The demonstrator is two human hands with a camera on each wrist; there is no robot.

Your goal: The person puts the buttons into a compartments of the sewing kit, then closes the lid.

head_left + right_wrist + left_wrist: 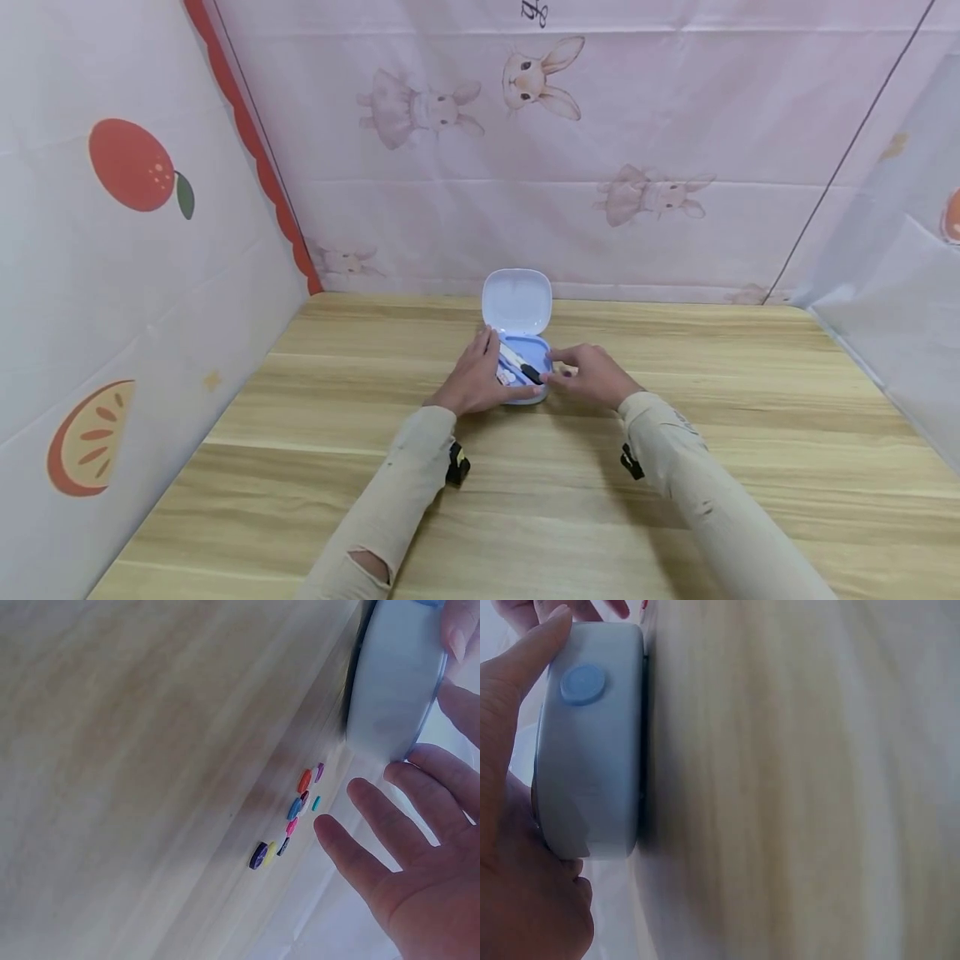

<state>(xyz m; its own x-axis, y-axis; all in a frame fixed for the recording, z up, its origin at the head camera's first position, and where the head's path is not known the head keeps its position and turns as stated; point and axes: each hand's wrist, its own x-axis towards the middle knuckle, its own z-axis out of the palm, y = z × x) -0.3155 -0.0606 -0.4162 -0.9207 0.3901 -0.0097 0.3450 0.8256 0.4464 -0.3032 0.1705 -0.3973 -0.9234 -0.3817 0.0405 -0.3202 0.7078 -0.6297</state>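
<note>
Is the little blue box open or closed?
Open. In the head view the box has its lid standing up behind the tray, and a pen-like tool shows inside between the two hands.

This looks like a small staged recording booth rather than a lived-in room. A pale wood-grain worktop [675,467] is closed in on three sides by hanging fabric sheets. The back sheet [600,150] is pink and printed with cartoon rabbits, with fold creases across it. The left sheet [135,275] carries orange-fruit prints and a red scalloped border [255,158]. The right sheet [892,317] hangs loose and wrinkled.
</note>
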